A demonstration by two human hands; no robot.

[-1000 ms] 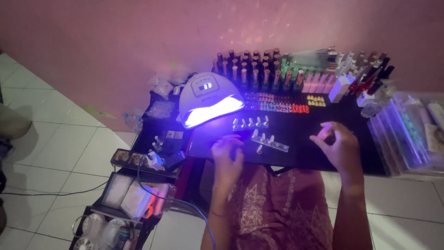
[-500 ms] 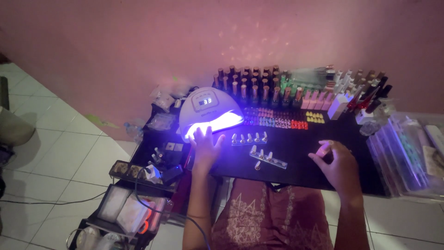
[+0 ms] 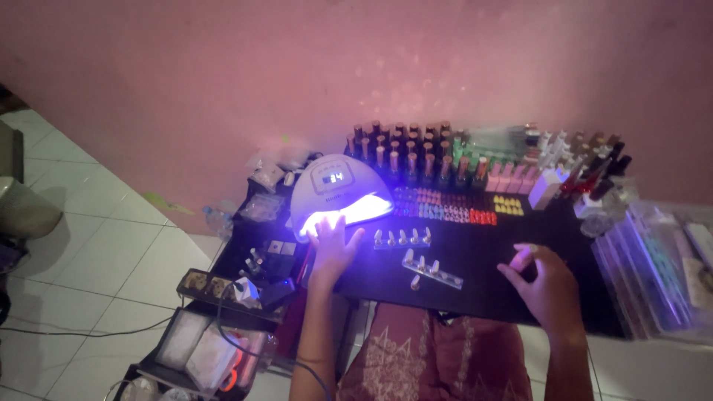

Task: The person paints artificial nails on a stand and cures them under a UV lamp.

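My left hand (image 3: 332,246) lies flat with fingers spread at the glowing mouth of a white dome nail lamp (image 3: 338,191) on the black table (image 3: 475,289). My right hand (image 3: 546,281) rests on the table to the right, fingers loosely curled, holding nothing that I can see. Between the hands lie two strips of nail tips on stands: one strip (image 3: 402,238) close to the lamp, the other strip (image 3: 431,269) nearer me.
Rows of nail polish bottles (image 3: 416,152) line the back of the table against the pink wall. Small colour samples (image 3: 445,206) lie in front of them. Clear plastic boxes (image 3: 653,267) stand at right. A low shelf with a power strip (image 3: 212,284) and trays sits left, over white floor tiles.
My left hand has moved from the table's front edge up and left to the lamp's opening. My right hand has stayed at right, shifting slightly. The view has tilted a little.
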